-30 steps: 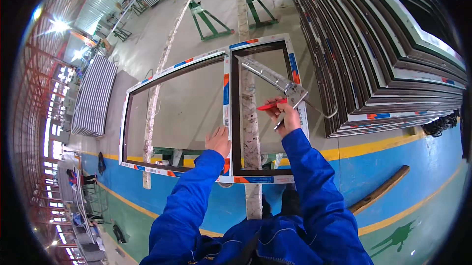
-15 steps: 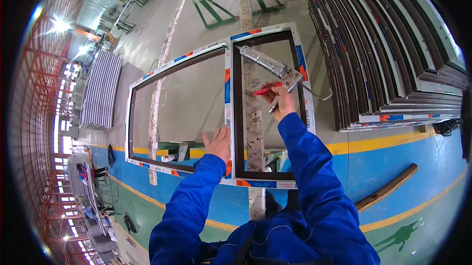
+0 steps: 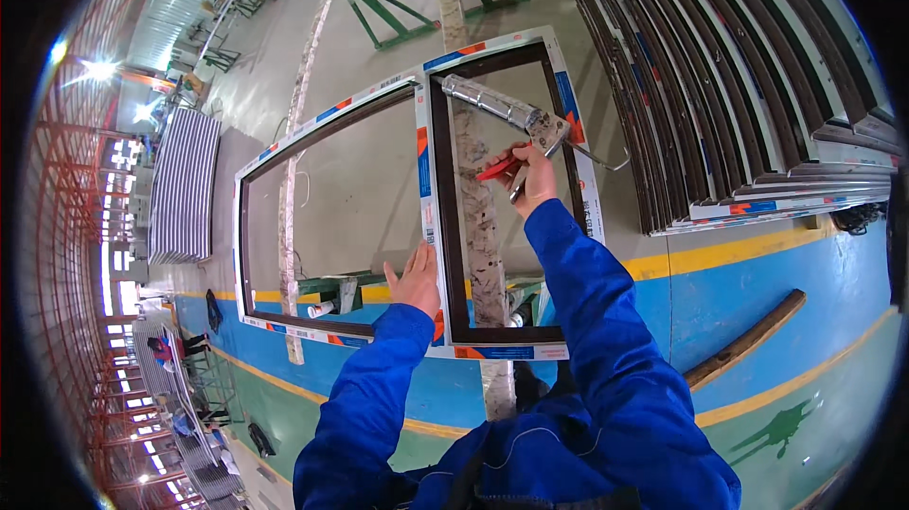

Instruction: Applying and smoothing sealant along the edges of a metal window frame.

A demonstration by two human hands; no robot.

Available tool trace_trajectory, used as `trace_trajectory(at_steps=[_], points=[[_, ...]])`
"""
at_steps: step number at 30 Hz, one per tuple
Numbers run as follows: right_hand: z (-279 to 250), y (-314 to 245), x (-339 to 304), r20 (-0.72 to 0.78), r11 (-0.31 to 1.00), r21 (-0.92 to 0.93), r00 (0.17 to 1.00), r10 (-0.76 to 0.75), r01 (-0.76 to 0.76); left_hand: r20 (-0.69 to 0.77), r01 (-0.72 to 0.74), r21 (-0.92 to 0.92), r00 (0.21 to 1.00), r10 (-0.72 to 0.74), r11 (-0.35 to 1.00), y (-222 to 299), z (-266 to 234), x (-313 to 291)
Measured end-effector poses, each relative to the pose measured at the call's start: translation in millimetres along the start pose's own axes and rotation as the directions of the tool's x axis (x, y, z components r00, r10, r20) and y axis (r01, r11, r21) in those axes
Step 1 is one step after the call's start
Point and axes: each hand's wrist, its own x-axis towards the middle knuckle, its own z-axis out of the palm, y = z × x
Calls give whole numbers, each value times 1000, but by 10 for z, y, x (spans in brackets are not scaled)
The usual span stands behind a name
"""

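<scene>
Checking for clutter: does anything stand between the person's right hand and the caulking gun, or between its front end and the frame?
Nothing visible does. The right hand holds the caulking gun and a red item; nothing shows between the gun's front end and the frame.

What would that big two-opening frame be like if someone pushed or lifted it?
The frame looks stiff, with straight members around both openings. Pushed, it would probably slide rather than roll, lying flat across two speckled bars. Its wide openings suggest it may be light for its size.
</scene>
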Motion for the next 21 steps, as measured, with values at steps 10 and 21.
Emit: trace_trajectory(at_steps=[10,21], points=[[24,-113,2,0,999,-38,1000,-4,4,-52,20,70,998,-16,997,14,98,20],[36,-133,-15,-33,992,-118,999,-35,31,-90,17,78,996,-10,997,26,108,19]])
